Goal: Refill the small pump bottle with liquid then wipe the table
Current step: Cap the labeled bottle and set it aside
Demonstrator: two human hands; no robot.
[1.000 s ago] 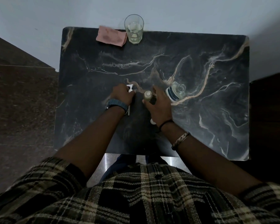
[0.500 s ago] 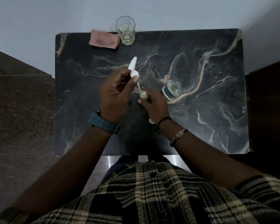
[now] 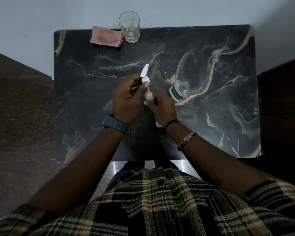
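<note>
Your left hand (image 3: 126, 97) pinches the white plastic pump head (image 3: 144, 76), its thin dip tube angled down into the neck of the small translucent pump bottle (image 3: 149, 97). Your right hand (image 3: 162, 108) grips that bottle, which stands near the middle of the dark veined marble table (image 3: 211, 116). A clear labelled glass bottle (image 3: 178, 90) stands open just beside it. At the far edge, a flat pink cloth (image 3: 106, 38) lies beside a clear tumbler of pale liquid (image 3: 129, 29).

My left hand (image 3: 126, 97) pinched the white pump head (image 3: 144, 76), its tube dipping into the small bottle (image 3: 149, 97) gripped by my right hand (image 3: 162, 109). A glass (image 3: 129, 28), pink cloth (image 3: 106, 38) and open bottle (image 3: 179, 90) sat on the marble table (image 3: 211, 116).
</note>
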